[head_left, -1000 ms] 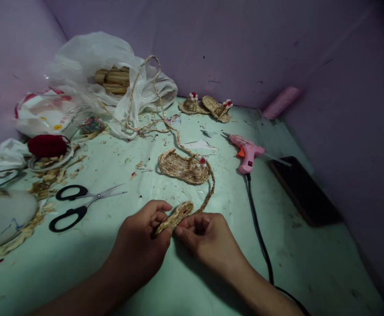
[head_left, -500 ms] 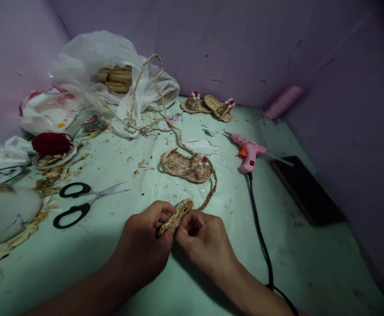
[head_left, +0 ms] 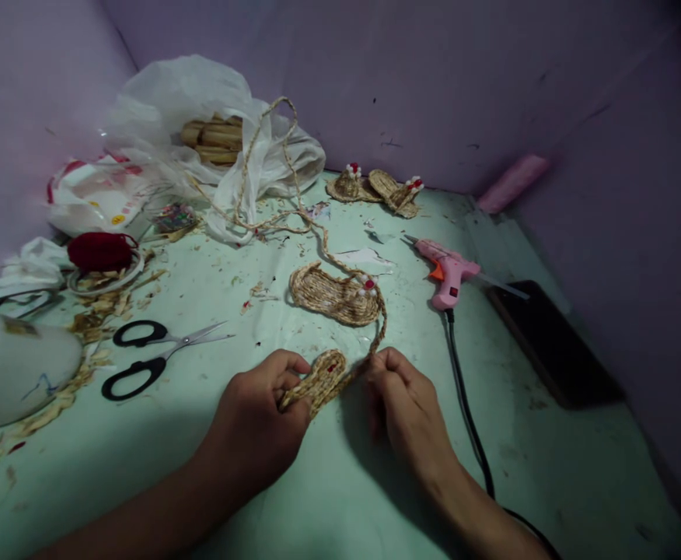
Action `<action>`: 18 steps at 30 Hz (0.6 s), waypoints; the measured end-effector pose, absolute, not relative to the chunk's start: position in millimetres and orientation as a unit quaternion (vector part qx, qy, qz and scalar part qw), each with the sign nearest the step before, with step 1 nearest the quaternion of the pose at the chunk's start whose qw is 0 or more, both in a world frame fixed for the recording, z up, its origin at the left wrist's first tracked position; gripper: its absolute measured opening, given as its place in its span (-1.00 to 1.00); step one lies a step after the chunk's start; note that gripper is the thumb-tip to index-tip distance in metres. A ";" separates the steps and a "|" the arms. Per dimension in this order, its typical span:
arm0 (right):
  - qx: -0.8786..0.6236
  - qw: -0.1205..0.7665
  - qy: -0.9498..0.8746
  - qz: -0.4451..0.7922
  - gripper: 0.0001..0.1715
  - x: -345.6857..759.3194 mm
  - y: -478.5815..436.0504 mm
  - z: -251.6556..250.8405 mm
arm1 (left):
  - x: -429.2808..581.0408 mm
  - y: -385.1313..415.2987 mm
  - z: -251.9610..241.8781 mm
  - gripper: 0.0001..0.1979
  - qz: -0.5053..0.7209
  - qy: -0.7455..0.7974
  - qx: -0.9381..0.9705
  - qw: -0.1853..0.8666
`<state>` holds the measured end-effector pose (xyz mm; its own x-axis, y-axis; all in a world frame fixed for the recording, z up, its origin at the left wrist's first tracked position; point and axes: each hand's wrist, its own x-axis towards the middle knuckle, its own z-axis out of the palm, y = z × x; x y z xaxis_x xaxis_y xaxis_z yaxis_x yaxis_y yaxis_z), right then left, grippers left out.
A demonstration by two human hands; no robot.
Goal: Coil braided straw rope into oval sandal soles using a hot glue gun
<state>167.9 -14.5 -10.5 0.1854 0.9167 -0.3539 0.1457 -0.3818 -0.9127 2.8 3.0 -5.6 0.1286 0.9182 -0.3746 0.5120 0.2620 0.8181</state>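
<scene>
My left hand [head_left: 264,420] is closed on a small oval coil of braided straw [head_left: 324,375] with a red spot near its far end. The braided straw cord [head_left: 381,330] runs from the coil's lower edge to my right hand [head_left: 402,397], whose fingers pinch it. Beyond my hands, a woven straw slipper sole [head_left: 332,295] lies flat, and the cord passes over its right end beside a red and white bead flower [head_left: 368,286]. From there the cord loops back toward the plastic bag [head_left: 189,93].
Black-handled scissors [head_left: 165,354] lie partly spread on the left. On the right are a pink glue gun [head_left: 446,272] with a black cable and a dark phone [head_left: 556,342]. Two small beaded straw slippers [head_left: 396,193] rest by the wall. Straw scraps surround a red yarn bundle [head_left: 101,251].
My right hand has moved right, away from the coil, drawing a length of cord out between my hands. The coil in my left hand has turned so its flat face shows more.
</scene>
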 end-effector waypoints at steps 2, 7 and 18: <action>-0.672 0.399 -0.417 0.464 -0.69 172.8 -14.9 -10.2 | 3.0 4.2 -3.2 -0.81 0.212 0.623 0.542 0.522; -0.640 0.391 -0.533 0.392 -0.54 175.7 -17.2 -7.0 | 2.8 8.5 4.6 -0.76 0.219 0.629 0.473 0.577; -0.546 0.420 -0.677 0.259 -0.81 173.6 -17.3 -2.7 | 5.0 13.2 9.3 -0.72 0.228 0.623 0.438 0.607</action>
<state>173.6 -17.3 -2.7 -0.0507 0.9567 0.2867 0.5212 0.2702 -0.8096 5.0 13.2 9.3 0.1188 0.8224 -0.5563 0.2687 0.5127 0.8154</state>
